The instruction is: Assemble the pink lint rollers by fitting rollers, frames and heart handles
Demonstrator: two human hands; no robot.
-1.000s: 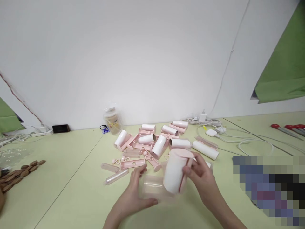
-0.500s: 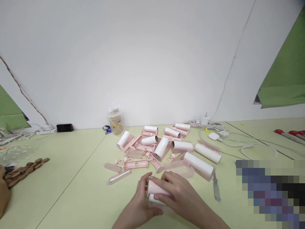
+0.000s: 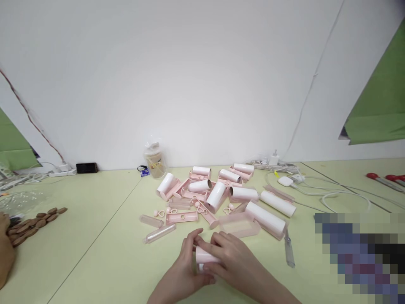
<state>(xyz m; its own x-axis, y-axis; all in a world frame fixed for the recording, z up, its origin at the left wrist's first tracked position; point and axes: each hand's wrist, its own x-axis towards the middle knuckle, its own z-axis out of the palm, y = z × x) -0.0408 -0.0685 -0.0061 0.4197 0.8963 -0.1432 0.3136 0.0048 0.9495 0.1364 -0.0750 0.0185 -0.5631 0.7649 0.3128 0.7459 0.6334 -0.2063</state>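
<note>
Near the table's front edge, a small pink lint roller [image 3: 205, 255] with a white roll under its pink shell is held between both hands. My left hand [image 3: 182, 272] grips its left end, fingers curled behind and thumb below. From the right, my right hand [image 3: 237, 258] wraps over it and hides its right part. Beyond the hands lie a pink half shell [image 3: 181, 217], a translucent pink cover [image 3: 242, 223], a white paper roll [image 3: 216, 195] and several more like these. Small pink heart-shaped rings [image 3: 174, 211] and a clear tube-like handle [image 3: 160, 233] lie to the left.
Another clear handle [image 3: 289, 251] lies right. A plastic bag [image 3: 155, 160] and a phone [image 3: 86, 168] stand by the wall. White cables [image 3: 329, 194] run along the right. Another person's hand [image 3: 5, 253] is beside brown oval pieces [image 3: 34, 223] at far left.
Both hands keep hold of the lint roller. My right hand has shifted slightly left and covers more of the white roll. The view has moved a little.
</note>
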